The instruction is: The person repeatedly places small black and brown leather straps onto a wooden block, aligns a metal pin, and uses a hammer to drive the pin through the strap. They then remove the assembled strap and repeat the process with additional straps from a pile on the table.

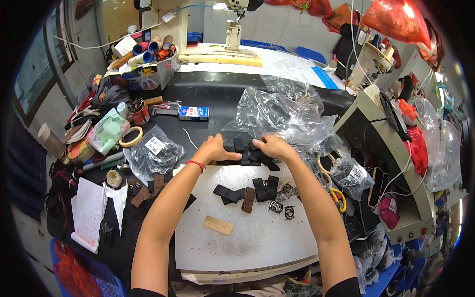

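Note:
Several folded black strap pieces (239, 145) lie in a loose pile at the far edge of a white work board (292, 242). My left hand (213, 150) rests at the pile's left side, its thumb stretched toward the pieces. From the right, my right hand (276, 147) reaches in, thumb out and touching the black pieces; its other fingers are partly hidden. Nearer me on the board are more black strap pieces (266, 188), a brown strap piece (249, 199), several dark metal rings (275, 207) and a small tan wooden block (218, 225).
Clear plastic bags (277, 111) heap beyond my right hand. Yellow-handled scissors (338, 199) lie right of the board. To the left are a labelled bag of dark parts (154, 148), a tape roll (131, 136) and a notepad (88, 213). A sewing machine (233, 34) stands at the back.

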### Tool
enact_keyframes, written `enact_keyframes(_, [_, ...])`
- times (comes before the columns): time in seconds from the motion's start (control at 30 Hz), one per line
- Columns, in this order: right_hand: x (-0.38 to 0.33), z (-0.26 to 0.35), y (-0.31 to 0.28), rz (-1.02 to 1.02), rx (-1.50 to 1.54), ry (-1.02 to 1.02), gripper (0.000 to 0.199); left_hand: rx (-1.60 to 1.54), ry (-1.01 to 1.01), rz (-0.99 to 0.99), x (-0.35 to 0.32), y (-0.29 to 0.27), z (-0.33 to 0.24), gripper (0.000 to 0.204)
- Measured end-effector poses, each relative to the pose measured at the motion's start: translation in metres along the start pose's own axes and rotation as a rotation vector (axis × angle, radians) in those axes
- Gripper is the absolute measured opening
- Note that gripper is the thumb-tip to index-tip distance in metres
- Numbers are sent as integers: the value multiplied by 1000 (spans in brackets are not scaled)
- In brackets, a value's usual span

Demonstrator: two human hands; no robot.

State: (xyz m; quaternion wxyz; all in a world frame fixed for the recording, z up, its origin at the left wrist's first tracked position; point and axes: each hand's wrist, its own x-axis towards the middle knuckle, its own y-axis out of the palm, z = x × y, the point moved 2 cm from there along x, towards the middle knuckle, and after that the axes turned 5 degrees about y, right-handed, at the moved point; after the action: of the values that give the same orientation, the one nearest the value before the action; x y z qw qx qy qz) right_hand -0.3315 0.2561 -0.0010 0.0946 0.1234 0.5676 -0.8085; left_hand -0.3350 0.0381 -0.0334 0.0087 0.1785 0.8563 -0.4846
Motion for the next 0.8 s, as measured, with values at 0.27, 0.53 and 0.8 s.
enact_keyframes(0.27, [-16, 39, 18, 31, -34, 78, 64, -215, 91, 136, 6, 12, -20, 99])
enact_keyframes(0.53, [-84, 60, -2, -100, 651, -273, 47, -368, 185, -132, -62, -26, -54, 70])
enact_keyframes(0.8, [-192, 38, 52, -476, 121, -616, 44, -194, 296, 230, -179, -25, -42, 60])
